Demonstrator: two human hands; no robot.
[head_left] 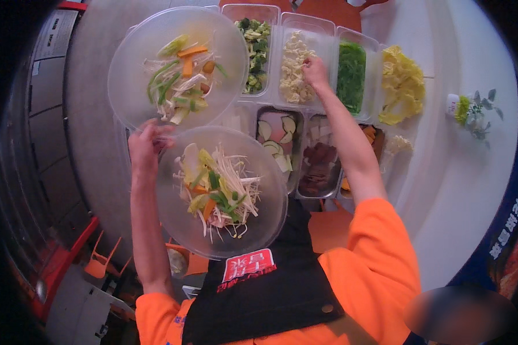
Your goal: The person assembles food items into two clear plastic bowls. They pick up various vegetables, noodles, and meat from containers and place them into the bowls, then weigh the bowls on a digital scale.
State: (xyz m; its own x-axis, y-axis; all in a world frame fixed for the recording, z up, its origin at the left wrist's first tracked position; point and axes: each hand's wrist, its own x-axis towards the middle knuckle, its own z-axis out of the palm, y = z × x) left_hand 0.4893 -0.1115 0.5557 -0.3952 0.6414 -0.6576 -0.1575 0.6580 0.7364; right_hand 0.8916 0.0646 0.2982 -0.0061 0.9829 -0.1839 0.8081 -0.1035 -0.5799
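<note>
My left hand is closed at the rims where two large clear bowls nearly meet. It seems to grip the near bowl, which holds bean sprouts, enoki mushrooms, leafy cabbage and green and orange strips. The far bowl contains similar mixed vegetables, with a few brown pieces. My right hand reaches into a clear tub of cauliflower florets. Its fingers are curled together against the florets; what they pinch is mostly hidden.
Around the cauliflower stand tubs of broccoli and green strips, beside yellow leaves. Closer in are trays of sliced zucchini and dark reddish pieces. A small potted plant is at right. Orange chairs stand lower left.
</note>
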